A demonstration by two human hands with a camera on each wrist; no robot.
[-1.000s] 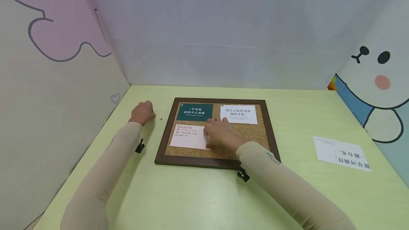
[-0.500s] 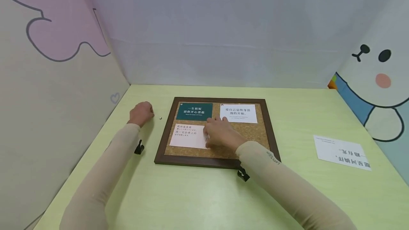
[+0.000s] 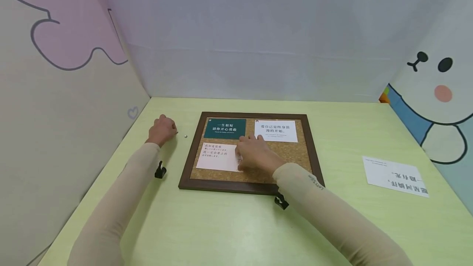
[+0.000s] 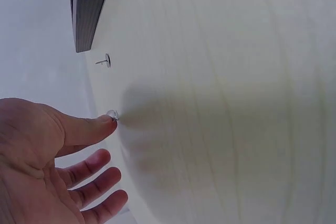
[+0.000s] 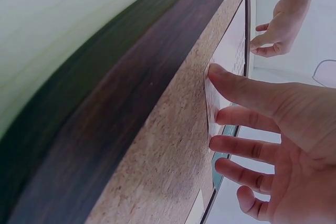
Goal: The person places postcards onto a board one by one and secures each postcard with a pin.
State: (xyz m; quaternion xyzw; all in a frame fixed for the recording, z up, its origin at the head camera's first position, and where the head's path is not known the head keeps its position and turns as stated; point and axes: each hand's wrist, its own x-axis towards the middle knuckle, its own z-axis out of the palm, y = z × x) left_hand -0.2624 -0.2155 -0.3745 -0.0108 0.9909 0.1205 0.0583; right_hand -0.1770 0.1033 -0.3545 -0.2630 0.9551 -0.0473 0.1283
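Observation:
In the left wrist view, my left hand point(image 4: 31, 140) pinches a small silver thumbtack point(image 4: 113, 114) between thumb and forefinger, just over the tabletop. A second thumbtack point(image 4: 107, 61) lies beside it, its pin pointing sideways, left of the framed corkboard point(image 3: 223, 186) in the head view. My right hand point(image 3: 256, 153) is spread over the board, its fingertips touching the right edge of a pale pink card point(image 3: 218, 158) at lower left. A green card point(image 3: 225, 129) and a white card point(image 3: 276, 131) occupy the top of the board, each with a small mark at its upper left corner.
Another white card point(image 3: 395, 176) lies upside down on the table point(image 3: 221, 229), right of the board. A white curtain point(image 3: 236, 40) rises along the back edge. Printed panels stand at the left and right.
My left hand has shifted slightly left and away from the loose thumbtack, which stays put. The right hand and the cards hold their places.

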